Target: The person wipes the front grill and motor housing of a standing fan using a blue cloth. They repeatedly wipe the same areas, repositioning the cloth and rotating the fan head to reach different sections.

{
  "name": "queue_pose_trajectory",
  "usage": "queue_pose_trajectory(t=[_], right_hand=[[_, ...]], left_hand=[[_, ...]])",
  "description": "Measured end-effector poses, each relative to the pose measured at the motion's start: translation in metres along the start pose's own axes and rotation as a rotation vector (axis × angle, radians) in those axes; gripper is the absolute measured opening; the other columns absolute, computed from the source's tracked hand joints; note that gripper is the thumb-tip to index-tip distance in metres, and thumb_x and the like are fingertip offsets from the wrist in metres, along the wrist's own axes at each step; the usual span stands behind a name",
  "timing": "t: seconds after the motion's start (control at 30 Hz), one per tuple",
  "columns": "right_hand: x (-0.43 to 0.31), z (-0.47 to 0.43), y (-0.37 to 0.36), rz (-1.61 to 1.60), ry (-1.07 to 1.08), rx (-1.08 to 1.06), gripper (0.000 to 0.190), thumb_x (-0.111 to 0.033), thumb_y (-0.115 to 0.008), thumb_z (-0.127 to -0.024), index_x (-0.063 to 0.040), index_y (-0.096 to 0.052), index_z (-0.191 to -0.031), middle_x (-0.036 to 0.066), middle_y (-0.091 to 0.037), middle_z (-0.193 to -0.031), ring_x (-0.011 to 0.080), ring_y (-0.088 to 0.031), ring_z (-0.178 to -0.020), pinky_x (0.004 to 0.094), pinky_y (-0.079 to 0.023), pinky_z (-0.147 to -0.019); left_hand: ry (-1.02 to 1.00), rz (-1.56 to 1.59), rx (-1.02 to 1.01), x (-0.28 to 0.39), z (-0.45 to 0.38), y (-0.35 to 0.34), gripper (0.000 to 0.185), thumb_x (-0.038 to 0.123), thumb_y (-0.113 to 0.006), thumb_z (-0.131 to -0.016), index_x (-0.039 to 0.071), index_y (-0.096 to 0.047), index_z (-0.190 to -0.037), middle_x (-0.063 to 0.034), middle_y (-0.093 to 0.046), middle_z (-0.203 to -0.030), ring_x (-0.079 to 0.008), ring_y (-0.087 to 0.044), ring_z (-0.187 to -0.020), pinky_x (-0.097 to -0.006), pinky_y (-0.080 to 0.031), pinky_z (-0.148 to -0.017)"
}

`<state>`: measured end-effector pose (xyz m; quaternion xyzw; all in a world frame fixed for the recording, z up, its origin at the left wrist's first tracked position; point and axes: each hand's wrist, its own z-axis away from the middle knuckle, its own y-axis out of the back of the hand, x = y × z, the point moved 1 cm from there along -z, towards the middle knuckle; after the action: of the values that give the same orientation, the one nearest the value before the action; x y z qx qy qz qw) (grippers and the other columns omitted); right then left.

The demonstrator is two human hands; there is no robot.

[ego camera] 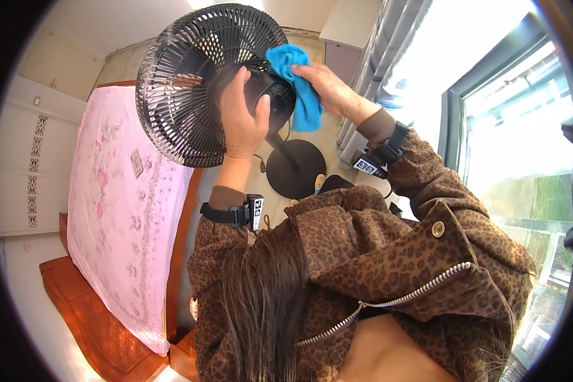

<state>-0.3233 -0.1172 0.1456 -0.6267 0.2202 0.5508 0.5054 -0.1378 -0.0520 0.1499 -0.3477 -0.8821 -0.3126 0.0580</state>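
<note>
A black pedestal fan [203,112] stands before me, its round wire guard tilted toward the upper left. My left hand [242,119] is at the back of the fan head, holding it beside the motor housing [278,98]; some of its fingers are hidden. Pinched in my right hand [327,88] is a bright blue cloth [307,107], which lies against the right side of the housing and hangs down from there. Below, the fan's pole runs to a round black base [296,169] on the floor.
At left is a bed with a pink floral sheet [119,205], a small flat rectangular item [136,164] on it, and a carved wooden bed end [100,320]. Grey curtains [377,62] and a framed window [506,119] are at right. A power plug [262,165] hangs near the base.
</note>
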Motion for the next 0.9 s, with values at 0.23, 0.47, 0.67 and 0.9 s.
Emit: queue_pose_trajectory(t=[0.23,0.47,0.67,0.9], right_hand=[[0.008,-0.019,0.007,0.624,0.289,-0.017,0.050,-0.039,-0.047,-0.094,0.007,-0.063,-0.105,0.020,-0.068,-0.094,0.0266,-0.064,-0.087,0.0363,-0.049,-0.081],[0.087,-0.034,0.017,-0.063,-0.244,-0.024,0.036,-0.023,-0.047,-0.099,0.003,-0.056,-0.123,0.010,-0.067,-0.107,0.0197,-0.065,-0.088,0.0349,-0.055,-0.081],[0.023,-0.015,0.014,0.404,0.097,0.068,0.042,-0.034,-0.050,-0.093,0.006,-0.064,-0.097,0.011,-0.066,-0.084,0.0181,-0.061,-0.076,0.0341,-0.049,-0.069],[-0.015,0.003,-0.018,0.854,0.512,-0.038,0.050,-0.039,-0.044,-0.096,0.006,-0.062,-0.087,0.022,-0.062,-0.075,0.0327,-0.060,-0.068,0.0426,-0.047,-0.067]], left_hand=[[0.000,-0.007,0.010,-0.001,0.001,-0.004,0.064,0.017,-0.067,-0.082,-0.005,-0.043,-0.138,-0.0224,-0.058,-0.125,-0.0374,-0.055,-0.115,-0.0444,-0.041,-0.102],[-0.005,-0.016,0.006,-0.006,0.004,0.001,0.066,0.015,-0.067,-0.082,-0.005,-0.041,-0.140,-0.0218,-0.058,-0.126,-0.0352,-0.056,-0.116,-0.0426,-0.042,-0.103],[0.024,0.068,-0.032,-0.007,0.004,0.004,0.075,0.015,-0.072,-0.077,-0.005,-0.039,-0.141,-0.0214,-0.055,-0.131,-0.0348,-0.055,-0.119,-0.0434,-0.041,-0.104],[0.094,0.173,-0.039,-0.012,0.001,0.009,0.090,0.025,-0.079,-0.076,-0.003,-0.031,-0.147,-0.0208,-0.052,-0.137,-0.0345,-0.054,-0.119,-0.0429,-0.042,-0.104]])
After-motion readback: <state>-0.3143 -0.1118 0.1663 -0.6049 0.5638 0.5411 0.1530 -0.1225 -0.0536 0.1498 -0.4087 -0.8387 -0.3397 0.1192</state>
